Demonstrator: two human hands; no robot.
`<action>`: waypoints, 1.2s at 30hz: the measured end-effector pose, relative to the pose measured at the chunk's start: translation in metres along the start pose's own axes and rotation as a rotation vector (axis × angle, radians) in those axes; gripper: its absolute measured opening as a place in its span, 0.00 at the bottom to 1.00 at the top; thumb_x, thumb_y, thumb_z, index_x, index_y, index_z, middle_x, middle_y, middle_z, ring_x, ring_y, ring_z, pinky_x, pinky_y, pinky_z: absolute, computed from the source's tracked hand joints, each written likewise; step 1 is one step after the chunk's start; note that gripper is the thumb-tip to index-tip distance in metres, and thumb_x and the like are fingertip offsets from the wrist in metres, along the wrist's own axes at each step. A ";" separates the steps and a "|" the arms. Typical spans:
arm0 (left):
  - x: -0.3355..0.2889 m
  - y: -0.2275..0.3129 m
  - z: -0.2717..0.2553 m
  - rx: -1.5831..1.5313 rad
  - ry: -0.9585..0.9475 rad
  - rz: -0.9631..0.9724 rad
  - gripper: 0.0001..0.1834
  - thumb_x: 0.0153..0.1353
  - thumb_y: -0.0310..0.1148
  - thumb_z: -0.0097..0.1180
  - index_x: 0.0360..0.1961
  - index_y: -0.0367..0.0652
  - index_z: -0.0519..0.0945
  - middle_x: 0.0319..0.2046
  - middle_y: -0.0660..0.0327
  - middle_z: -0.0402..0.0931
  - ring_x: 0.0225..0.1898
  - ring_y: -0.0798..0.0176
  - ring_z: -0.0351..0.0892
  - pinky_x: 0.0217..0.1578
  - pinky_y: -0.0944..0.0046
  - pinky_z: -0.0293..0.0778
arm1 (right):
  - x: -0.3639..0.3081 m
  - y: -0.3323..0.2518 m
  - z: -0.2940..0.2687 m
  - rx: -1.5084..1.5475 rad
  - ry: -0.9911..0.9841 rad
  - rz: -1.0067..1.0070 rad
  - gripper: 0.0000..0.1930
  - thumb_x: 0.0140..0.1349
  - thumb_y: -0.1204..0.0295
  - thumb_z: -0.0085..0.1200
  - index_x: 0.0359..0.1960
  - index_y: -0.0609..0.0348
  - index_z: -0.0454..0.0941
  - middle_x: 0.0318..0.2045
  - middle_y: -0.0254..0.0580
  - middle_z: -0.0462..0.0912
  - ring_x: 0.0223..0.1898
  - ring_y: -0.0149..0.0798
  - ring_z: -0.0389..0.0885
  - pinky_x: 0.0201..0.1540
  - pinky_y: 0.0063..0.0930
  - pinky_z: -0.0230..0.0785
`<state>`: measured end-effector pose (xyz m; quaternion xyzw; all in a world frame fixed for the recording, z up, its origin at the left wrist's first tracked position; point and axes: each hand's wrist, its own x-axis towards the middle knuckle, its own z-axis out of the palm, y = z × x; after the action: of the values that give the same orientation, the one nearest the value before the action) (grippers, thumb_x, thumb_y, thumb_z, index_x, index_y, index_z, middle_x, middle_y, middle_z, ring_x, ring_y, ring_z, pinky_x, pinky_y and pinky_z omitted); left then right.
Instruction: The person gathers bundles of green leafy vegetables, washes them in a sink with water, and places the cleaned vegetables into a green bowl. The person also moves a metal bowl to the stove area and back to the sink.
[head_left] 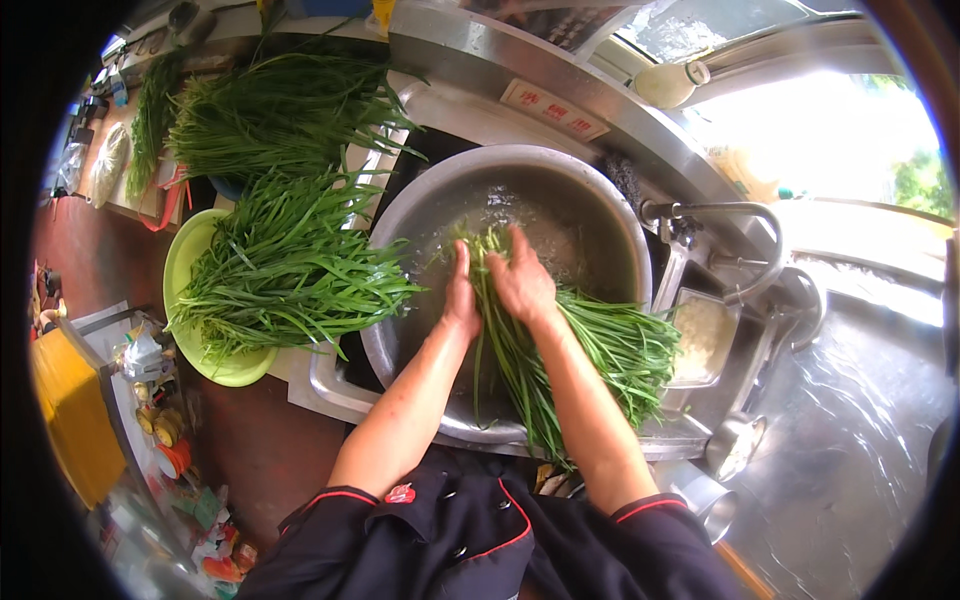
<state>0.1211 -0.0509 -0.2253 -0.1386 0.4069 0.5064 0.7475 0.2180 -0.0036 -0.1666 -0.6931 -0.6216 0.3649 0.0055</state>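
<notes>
Over a large round metal basin (640,235) with water in it, both my hands are at a bunch of garlic chives (625,350). My left hand (463,295) presses the pale stem ends from the left side. From the right, my right hand (522,282) has its fingers round the same stems. The green leaves trail toward me under my right forearm and hang over the basin's near right rim. Some fingertips are hidden among the stems. Left of the basin, more garlic chives (290,270) lie heaped in a light green plastic basin (178,285).
Another large heap of chives (280,115) lies behind the green basin. A curved metal faucet (775,235) stands right of the metal basin, near a clear square container (705,335) with pale contents. A metal counter (850,440) extends right. A yellow box (75,410) stands at far left.
</notes>
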 end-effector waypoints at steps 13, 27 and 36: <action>-0.008 0.002 0.000 0.378 0.054 0.383 0.22 0.69 0.46 0.51 0.53 0.40 0.69 0.41 0.62 0.76 0.42 0.67 0.75 0.46 0.65 0.72 | 0.044 0.048 -0.020 -0.014 0.379 -0.259 0.29 0.59 0.70 0.56 0.61 0.51 0.57 0.50 0.60 0.69 0.52 0.62 0.71 0.51 0.51 0.67; -0.017 -0.014 -0.006 0.327 -0.209 0.176 0.47 0.39 0.40 0.79 0.59 0.39 0.67 0.52 0.58 0.73 0.53 0.60 0.73 0.53 0.59 0.72 | -0.002 0.037 -0.017 0.416 -0.264 0.119 0.49 0.55 0.42 0.58 0.66 0.69 0.56 0.58 0.61 0.71 0.60 0.50 0.70 0.63 0.37 0.61; -0.030 0.011 0.004 0.356 -0.248 0.237 0.27 0.51 0.27 0.69 0.54 0.40 0.74 0.47 0.62 0.78 0.47 0.66 0.76 0.51 0.61 0.73 | 0.027 0.067 -0.047 0.784 -0.168 0.145 0.21 0.59 0.60 0.61 0.45 0.67 0.81 0.37 0.46 0.85 0.37 0.35 0.82 0.42 0.30 0.73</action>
<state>0.1088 -0.0627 -0.1978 0.1072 0.4084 0.5238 0.7398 0.2981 0.0256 -0.1764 -0.6482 -0.3833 0.6291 0.1929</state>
